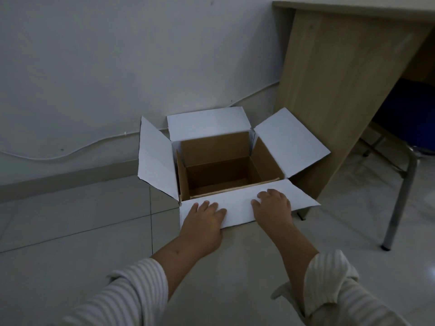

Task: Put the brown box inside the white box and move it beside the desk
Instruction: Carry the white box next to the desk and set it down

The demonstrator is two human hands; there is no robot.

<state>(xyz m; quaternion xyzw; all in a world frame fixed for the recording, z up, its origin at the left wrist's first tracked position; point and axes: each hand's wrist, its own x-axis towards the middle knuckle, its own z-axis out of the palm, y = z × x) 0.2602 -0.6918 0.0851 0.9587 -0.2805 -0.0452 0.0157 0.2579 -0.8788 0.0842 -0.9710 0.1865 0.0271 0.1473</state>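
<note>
The white box (pixel 155 158) stands on the tiled floor against the wall, with all its flaps spread open. The brown box (pixel 226 177) sits inside it, open at the top and empty. The right flap of the white box touches the wooden side panel of the desk (pixel 334 90). My left hand (pixel 203 222) and my right hand (pixel 274 208) both rest palm down on the near white flap, fingers spread, thumbs at its front edge.
A white cable (pixel 70 154) runs along the wall above the skirting. Under the desk stands a blue chair (pixel 409 123) with a grey metal leg (pixel 397 203) reaching the floor at the right. Pale floor tiles (pixel 70 220) stretch to the left and front.
</note>
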